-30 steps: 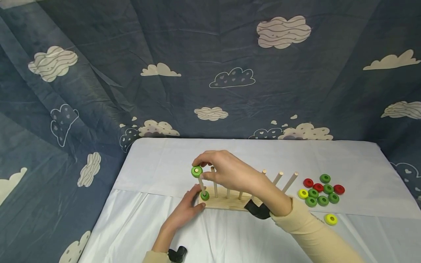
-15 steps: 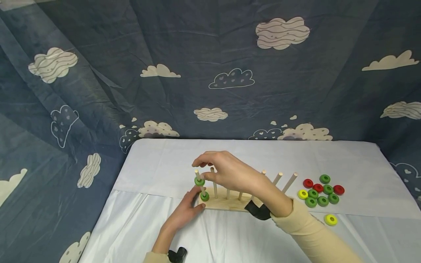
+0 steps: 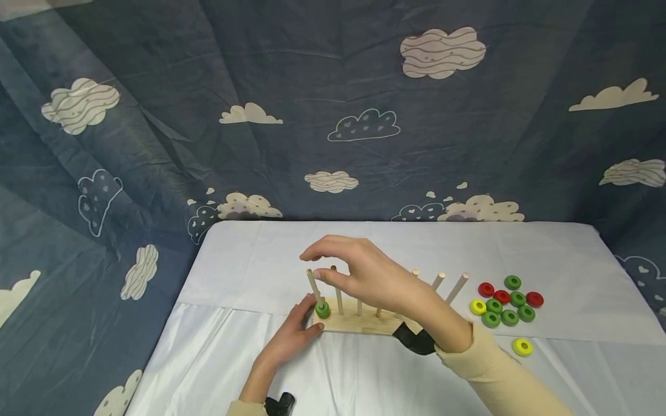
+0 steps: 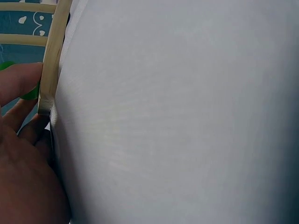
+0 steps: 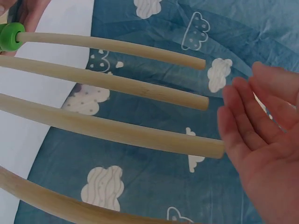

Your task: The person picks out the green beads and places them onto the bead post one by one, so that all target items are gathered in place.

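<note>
A wooden board with upright pegs [image 3: 354, 325] lies on the white cloth. My left hand [image 3: 293, 335] grips its left end, thumb at the near edge and fingers round the far side. Green rings [image 3: 322, 311] sit stacked at the foot of the leftmost peg [image 3: 314, 286]; in the right wrist view these green rings [image 5: 10, 37] lie against the base. Over the left pegs hovers my right hand [image 3: 364, 274], holding nothing, its thumb and fingers spread apart near the peg tops. The forearm hides part of the board's right side.
Loose rings lie to the right of the board: several green rings [image 3: 510, 317], red rings [image 3: 534, 299] and a yellow ring [image 3: 478, 307]. Another yellow ring [image 3: 522, 347] lies nearer the front. A dark cloud-patterned curtain [image 3: 291, 156] hangs behind the table.
The right hand has let go of a green ring at the tip of the leftmost peg. That ring has slid down onto the green one below. The left hand has stayed in place.
</note>
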Demonstrator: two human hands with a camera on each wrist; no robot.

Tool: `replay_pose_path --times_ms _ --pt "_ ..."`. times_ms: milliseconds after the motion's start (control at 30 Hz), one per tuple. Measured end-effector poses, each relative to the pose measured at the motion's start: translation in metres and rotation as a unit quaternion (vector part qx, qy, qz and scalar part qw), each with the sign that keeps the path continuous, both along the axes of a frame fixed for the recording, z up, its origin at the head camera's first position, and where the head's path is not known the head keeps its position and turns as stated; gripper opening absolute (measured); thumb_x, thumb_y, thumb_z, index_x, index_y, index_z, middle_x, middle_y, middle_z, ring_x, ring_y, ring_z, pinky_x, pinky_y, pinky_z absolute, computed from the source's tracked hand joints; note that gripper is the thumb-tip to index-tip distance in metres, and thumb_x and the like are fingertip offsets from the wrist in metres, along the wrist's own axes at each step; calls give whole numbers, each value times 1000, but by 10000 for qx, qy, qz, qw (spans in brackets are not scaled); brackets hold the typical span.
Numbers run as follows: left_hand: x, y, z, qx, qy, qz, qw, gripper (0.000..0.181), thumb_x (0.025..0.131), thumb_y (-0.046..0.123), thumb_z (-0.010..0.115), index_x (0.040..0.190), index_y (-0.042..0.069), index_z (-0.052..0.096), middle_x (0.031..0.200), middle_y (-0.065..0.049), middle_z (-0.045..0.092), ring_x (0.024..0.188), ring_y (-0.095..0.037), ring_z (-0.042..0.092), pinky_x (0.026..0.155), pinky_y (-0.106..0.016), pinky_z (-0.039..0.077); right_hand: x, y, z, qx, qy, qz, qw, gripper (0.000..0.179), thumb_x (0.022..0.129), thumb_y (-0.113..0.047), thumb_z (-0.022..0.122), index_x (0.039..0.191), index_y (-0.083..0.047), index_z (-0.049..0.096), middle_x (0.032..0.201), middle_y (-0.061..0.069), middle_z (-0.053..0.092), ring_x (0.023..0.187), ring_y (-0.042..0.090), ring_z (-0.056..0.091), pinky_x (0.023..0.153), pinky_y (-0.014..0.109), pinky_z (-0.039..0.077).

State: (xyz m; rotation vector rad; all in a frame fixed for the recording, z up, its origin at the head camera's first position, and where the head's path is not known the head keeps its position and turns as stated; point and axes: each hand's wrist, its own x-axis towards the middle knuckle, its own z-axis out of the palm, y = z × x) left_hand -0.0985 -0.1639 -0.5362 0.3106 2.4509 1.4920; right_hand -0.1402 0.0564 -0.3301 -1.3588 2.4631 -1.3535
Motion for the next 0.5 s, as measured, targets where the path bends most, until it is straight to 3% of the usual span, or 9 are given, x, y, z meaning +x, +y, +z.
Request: replay_pose_path --times_ms 133,333,500 --pt "-2 -3 -6 -77 42 -46 10000 59 93 16 65 147 21 43 152 -6 41 145 -32 24 114 -64 13 7 4 0 -353 252 1 9991 31 91 -12 72 121 -16 66 119 -10 65 110 3 58 91 27 51" --pt "-2 -4 -5 -144 66 -76 9998 59 93 18 65 147 29 43 154 -2 40 146 -25 25 116 -60 6 23 12 -7 -649 314 -91 9974 34 88 -14 75 121 -17 67 118 -10 65 113 5 58 95 29 49" --pt "-1 -3 -4 -191 52 -57 9998 59 93 19 66 147 24 43 155 -4 37 147 -26 21 117 -58 2 38 18 -17 -875 296 -30 9957 33 90 -15 73 122 -16 66 119 -8 65 113 11 59 95 33 51"
